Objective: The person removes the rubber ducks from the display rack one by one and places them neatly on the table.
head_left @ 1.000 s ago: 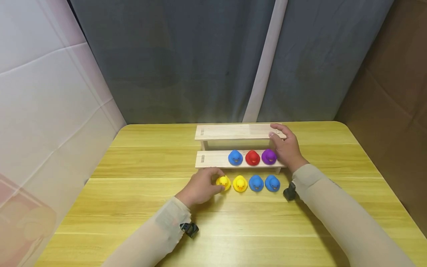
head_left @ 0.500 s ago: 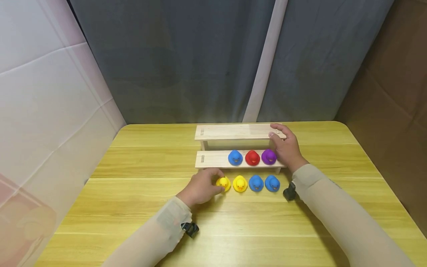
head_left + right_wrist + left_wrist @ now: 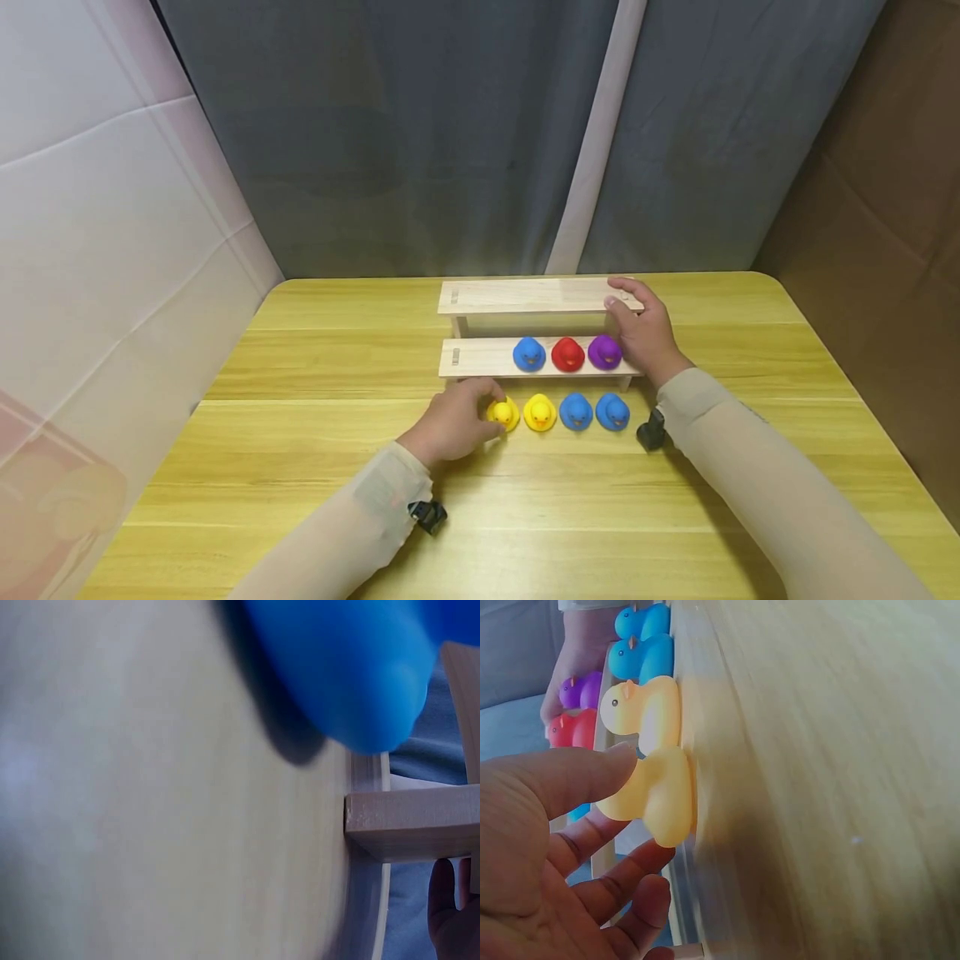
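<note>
The left hand (image 3: 452, 422) rests on the table (image 3: 300, 467) with its thumb and fingers curled around the leftmost yellow duck (image 3: 503, 412), pinching it; in the left wrist view the thumb tip (image 3: 615, 761) touches the duck's back while the other fingers curve underneath it. This duck stands on the table at the left end of a row of four, just in front of the wooden rack's lower step. Touching it on its right is a second yellow duck (image 3: 539, 412), followed by two blue ducks (image 3: 576, 411) (image 3: 612, 411), all upright and close together. The right hand (image 3: 641, 332) lies on the right end of the two-step wooden rack (image 3: 480, 358), its fingers bent over the edge of the upper step (image 3: 525, 296) and gripping it, with the palm beside the lower step. On the lower step stand three ducks in a line: a blue duck (image 3: 529, 353), a red duck (image 3: 567, 354) and a purple duck (image 3: 604, 352), the purple one just beside the right hand. The right wrist view shows a blurred blue shape (image 3: 345, 667) close to the lens and a leg of the rack (image 3: 409, 821) standing on the table. Both arms wear pale sleeves (image 3: 750, 467), and a grey curtain (image 3: 450, 125) hangs behind the table.
</note>
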### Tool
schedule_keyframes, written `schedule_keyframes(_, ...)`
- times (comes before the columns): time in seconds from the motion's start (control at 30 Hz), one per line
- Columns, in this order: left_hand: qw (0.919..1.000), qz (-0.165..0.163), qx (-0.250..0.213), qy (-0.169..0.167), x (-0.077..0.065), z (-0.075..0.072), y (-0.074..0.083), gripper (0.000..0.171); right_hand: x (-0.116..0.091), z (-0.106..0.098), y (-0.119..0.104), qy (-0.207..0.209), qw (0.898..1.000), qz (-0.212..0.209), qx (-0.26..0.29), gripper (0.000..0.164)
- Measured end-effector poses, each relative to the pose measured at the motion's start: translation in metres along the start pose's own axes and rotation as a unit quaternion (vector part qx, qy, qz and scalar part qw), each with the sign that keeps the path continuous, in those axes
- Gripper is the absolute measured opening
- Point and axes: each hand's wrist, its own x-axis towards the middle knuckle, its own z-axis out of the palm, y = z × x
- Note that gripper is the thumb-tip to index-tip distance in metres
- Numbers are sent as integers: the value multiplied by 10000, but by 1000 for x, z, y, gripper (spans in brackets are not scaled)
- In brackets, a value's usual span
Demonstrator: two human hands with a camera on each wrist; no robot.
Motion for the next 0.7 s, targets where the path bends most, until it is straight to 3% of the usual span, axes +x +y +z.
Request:
schedule_keyframes(0.47, 9995, 171, -264, 18, -2, -14, 14, 34, -1, 1, -1, 0, 9998, 26, 198, 42)
schedule_keyframes(0.7, 9981, 248, -441, 344, 3, -22, 29, 35, -12, 0, -27, -89, 9994, 173, 282, 43)
